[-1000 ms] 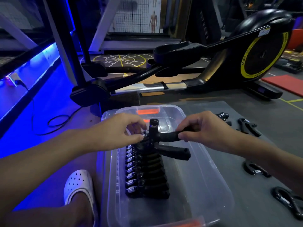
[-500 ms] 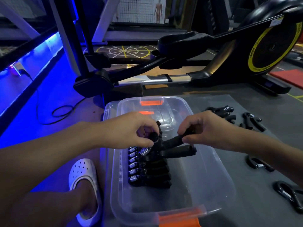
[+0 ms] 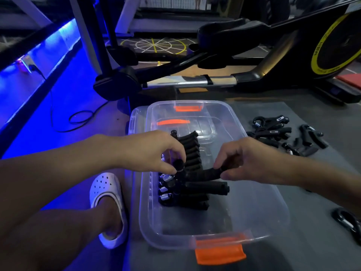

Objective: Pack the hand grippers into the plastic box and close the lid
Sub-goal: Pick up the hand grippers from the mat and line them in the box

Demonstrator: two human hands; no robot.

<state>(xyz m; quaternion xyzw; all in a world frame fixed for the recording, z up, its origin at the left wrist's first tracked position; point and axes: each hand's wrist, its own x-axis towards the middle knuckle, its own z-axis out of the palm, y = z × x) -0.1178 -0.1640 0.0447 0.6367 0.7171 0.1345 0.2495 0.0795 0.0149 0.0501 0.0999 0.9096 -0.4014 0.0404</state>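
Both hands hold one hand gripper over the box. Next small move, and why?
Probably lower the hand gripper into the row in the plastic box: left hand pinches its knob, right hand grips a handle, and it lies above the row, unseated.

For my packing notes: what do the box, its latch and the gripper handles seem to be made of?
Box: clear glossy plastic; contents show through. Latch: opaque orange plastic, probably. Hand gripper handles: matte black, faintly ribbed, likely foam or rubber.

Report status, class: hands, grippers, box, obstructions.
Left hand pinches knob of hand gripper, right hand holds handle, over plastic box. Row packed inside; loose grippers on mat. Nothing blocking.
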